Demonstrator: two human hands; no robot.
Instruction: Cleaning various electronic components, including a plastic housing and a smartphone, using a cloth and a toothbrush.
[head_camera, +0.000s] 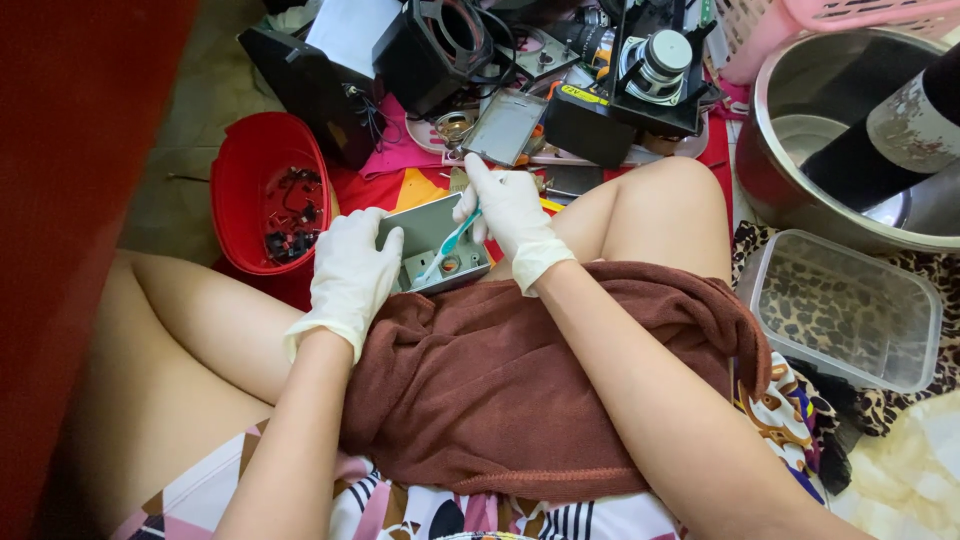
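The person sits on the floor with a brown towel (520, 380) across the lap; the gloved left hand (350, 270) grips the side of a small grey metal box (432, 245) resting at the towel's far edge; the gloved right hand (510, 215) is closed around a teal toothbrush (447, 245), its head down inside the box; a red bucket (245, 190) of small parts stands just left; black speaker parts (650, 70) litter the floor beyond; a steel pot (790, 190) and a clear plastic container (845, 310) sit to the right.
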